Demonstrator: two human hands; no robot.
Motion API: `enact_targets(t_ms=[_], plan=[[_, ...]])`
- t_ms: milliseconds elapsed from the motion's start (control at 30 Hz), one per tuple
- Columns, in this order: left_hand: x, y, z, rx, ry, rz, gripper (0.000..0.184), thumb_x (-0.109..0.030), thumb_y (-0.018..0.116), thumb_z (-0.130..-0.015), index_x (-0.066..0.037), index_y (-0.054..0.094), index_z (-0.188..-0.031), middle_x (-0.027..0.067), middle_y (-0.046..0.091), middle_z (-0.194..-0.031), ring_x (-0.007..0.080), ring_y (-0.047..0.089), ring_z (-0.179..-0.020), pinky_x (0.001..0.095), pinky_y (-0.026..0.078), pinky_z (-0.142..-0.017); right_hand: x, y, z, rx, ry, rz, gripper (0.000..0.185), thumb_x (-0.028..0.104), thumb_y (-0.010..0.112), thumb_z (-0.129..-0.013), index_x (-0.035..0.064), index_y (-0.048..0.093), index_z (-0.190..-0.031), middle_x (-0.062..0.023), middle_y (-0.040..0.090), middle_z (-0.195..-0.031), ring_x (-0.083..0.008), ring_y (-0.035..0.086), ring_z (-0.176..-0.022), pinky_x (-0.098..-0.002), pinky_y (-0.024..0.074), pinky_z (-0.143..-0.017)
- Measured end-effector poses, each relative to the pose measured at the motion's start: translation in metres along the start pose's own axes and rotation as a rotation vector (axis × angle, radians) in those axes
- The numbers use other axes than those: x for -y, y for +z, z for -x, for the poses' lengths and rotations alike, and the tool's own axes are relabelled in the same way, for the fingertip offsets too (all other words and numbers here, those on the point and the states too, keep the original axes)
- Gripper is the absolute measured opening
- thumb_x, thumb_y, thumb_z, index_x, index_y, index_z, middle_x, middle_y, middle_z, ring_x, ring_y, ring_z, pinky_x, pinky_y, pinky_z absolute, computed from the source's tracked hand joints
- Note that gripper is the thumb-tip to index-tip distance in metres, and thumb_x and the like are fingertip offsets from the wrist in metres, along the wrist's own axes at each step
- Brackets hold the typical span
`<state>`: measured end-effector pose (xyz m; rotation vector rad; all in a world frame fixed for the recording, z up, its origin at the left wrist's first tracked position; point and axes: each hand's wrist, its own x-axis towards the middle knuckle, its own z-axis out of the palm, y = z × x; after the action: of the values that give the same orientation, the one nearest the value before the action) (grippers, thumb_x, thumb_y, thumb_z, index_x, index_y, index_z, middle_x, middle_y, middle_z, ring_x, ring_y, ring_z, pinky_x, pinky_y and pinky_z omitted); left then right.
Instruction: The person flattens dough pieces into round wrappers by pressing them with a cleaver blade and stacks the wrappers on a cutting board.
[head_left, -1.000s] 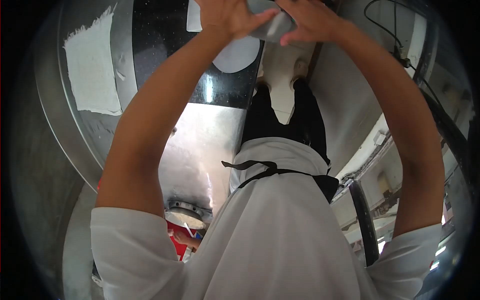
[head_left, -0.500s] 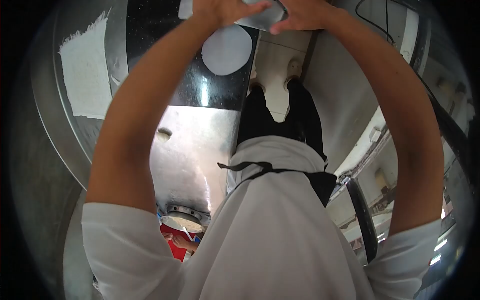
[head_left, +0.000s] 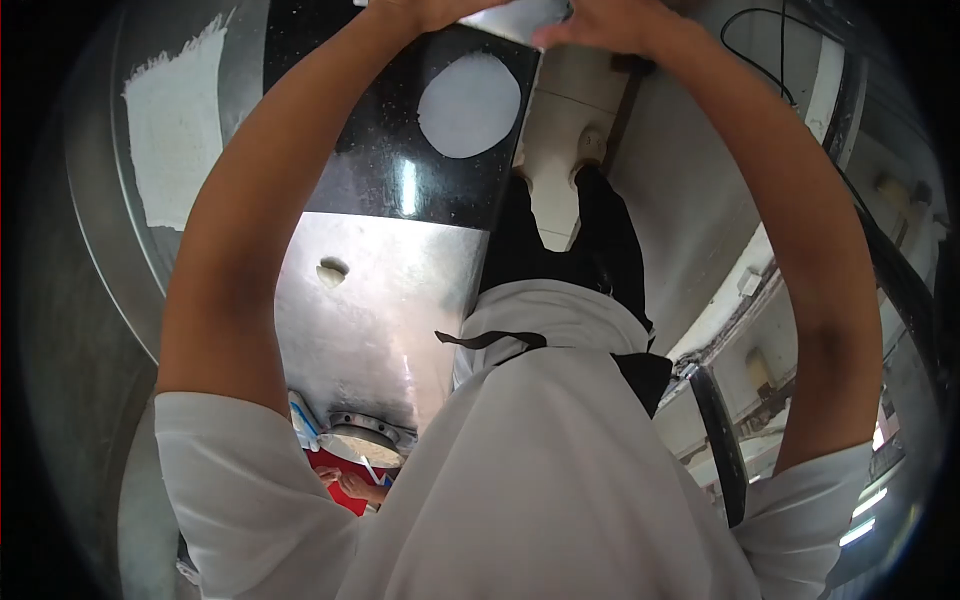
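Both hands reach to the top edge of the view, where their far parts are cut off. My left hand (head_left: pixel 440 12) is over the far end of the counter, its thumb stretched out. My right hand (head_left: pixel 612 24) lies opposite, with its thumb pointing towards the left hand. Between them shows a shiny grey metal surface (head_left: pixel 520 20); whether the fingers touch it I cannot tell. Closest to my left hand, a flat, pale round sheet (head_left: pixel 470 105), looking like rolled dough, lies on the black countertop (head_left: pixel 400 150).
A small whitish lump (head_left: pixel 331 273) sits on the metal counter (head_left: pixel 370 320). Near my left sleeve stands a round container (head_left: pixel 360 447) with tan contents. Another person's hands (head_left: pixel 350 486) work beside something red. A ragged white sheet (head_left: pixel 178 125) is at left; a black cable (head_left: pixel 745 55) hangs at right.
My hands have moved up, partly out of view. The view has shifted slightly, and the round sheet now shows whole, clear of my left arm.
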<state>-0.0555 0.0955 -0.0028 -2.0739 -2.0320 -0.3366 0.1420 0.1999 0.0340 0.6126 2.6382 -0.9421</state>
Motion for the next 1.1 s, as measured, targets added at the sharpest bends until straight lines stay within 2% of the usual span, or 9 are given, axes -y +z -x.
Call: enact_targets(t_ms=[67, 167, 233, 267, 333, 433, 567, 933, 1100], plan=[[0.013, -0.001, 0.006, -0.074, 0.011, 0.052, 0.109, -0.069, 0.068, -0.080, -0.015, 0.025, -0.164, 0.0235, 0.010, -0.171, 0.0468, 0.006, -0.158, 0.0729, 0.006, -0.121, 0.001, -0.003, -0.012, -0.224, -0.034, -0.012, 0.056, 0.021, 0.079, -0.084, -0.0040, 0.053, -0.126, -0.0301, 0.069, -0.103, -0.0454, 0.069, -0.100, -0.0487, 0.0560, -0.085], [0.015, -0.043, 0.024, 0.413, 0.237, 0.346, 0.110, -0.061, 0.075, -0.080, -0.017, 0.022, -0.165, 0.0166, 0.007, -0.174, 0.0426, 0.007, -0.159, 0.0720, 0.008, -0.122, -0.009, 0.012, -0.019, -0.413, 0.104, -0.152, 0.055, 0.025, 0.079, -0.086, 0.0001, 0.054, -0.128, -0.0272, 0.068, -0.119, -0.0420, 0.068, -0.108, -0.0507, 0.0550, -0.089], [0.011, -0.030, 0.061, 0.362, 0.487, 0.503, 0.089, -0.036, 0.082, -0.082, -0.028, 0.037, -0.158, 0.0084, 0.042, -0.159, 0.0355, 0.046, -0.142, 0.0599, 0.037, -0.115, -0.023, 0.061, 0.009, -0.400, -0.029, -0.244, 0.062, 0.035, 0.082, -0.084, 0.0014, 0.054, -0.128, -0.0262, 0.070, -0.115, -0.0417, 0.070, -0.107, -0.0480, 0.0557, -0.089], [-0.003, -0.042, 0.072, 0.466, 0.484, 0.477, 0.092, -0.010, 0.082, -0.080, -0.027, 0.037, -0.159, 0.0101, 0.044, -0.157, 0.0309, 0.049, -0.140, 0.0434, 0.042, -0.116, -0.025, 0.086, 0.022, -0.388, -0.102, -0.294, 0.065, 0.040, 0.084, -0.084, 0.0021, 0.054, -0.128, -0.0257, 0.071, -0.113, -0.0415, 0.070, -0.106, -0.0467, 0.0560, -0.089], [-0.020, -0.060, 0.076, 0.526, 0.601, 0.439, 0.089, -0.007, 0.082, -0.079, -0.024, 0.040, -0.156, 0.0118, 0.055, -0.145, 0.0312, 0.056, -0.134, 0.0447, 0.046, -0.112, 0.012, 0.122, 0.072, -0.211, 0.056, -0.513, 0.069, 0.036, 0.083, -0.087, 0.0050, 0.050, -0.139, -0.0168, 0.069, -0.119, -0.0301, 0.068, -0.109, -0.0428, 0.0536, -0.093], [-0.044, -0.066, 0.064, 0.802, 0.347, 0.413, 0.064, -0.005, 0.079, -0.081, -0.019, 0.056, -0.139, 0.0110, 0.066, -0.127, 0.0304, 0.063, -0.124, 0.0422, 0.050, -0.105, 0.042, 0.154, 0.101, -0.246, 0.124, -0.631, 0.058, 0.025, 0.081, -0.088, 0.0021, 0.049, -0.132, -0.0240, 0.069, -0.117, -0.0413, 0.068, -0.109, -0.0466, 0.0535, -0.092], [-0.045, -0.077, 0.049, 0.781, 0.483, 0.237, 0.012, -0.004, 0.073, -0.084, -0.009, 0.069, -0.094, 0.0116, 0.073, -0.103, 0.0330, 0.068, -0.109, 0.0409, 0.055, -0.092, 0.056, 0.175, 0.131, -0.196, 0.159, -0.577, 0.055, 0.025, 0.080, -0.089, 0.0004, 0.047, -0.127, -0.0264, 0.068, -0.114, -0.0443, 0.068, -0.108, -0.0472, 0.0536, -0.090], [-0.019, -0.116, 0.081, 0.898, -0.019, 0.739, 0.007, -0.005, 0.067, -0.082, -0.003, 0.064, -0.089, 0.0179, 0.072, -0.093, 0.0393, 0.070, -0.094, 0.0458, 0.055, -0.083, 0.068, 0.174, 0.194, 0.041, 0.161, -0.574, 0.055, 0.029, 0.082, -0.088, -0.0004, 0.052, -0.122, -0.0228, 0.071, -0.109, -0.0377, 0.071, -0.099, -0.0434, 0.0548, -0.085], [0.007, -0.108, 0.091, 0.692, -0.372, 0.979, 0.011, -0.007, 0.070, -0.087, -0.002, 0.062, -0.093, 0.0091, 0.068, -0.087, 0.0216, 0.069, -0.082, 0.0370, 0.055, -0.074, 0.040, 0.156, 0.215, 0.037, 0.210, -0.590, 0.052, 0.026, 0.084, -0.085, 0.0010, 0.059, -0.123, -0.0198, 0.072, -0.111, -0.0339, 0.071, -0.102, -0.0423, 0.0539, -0.090]])
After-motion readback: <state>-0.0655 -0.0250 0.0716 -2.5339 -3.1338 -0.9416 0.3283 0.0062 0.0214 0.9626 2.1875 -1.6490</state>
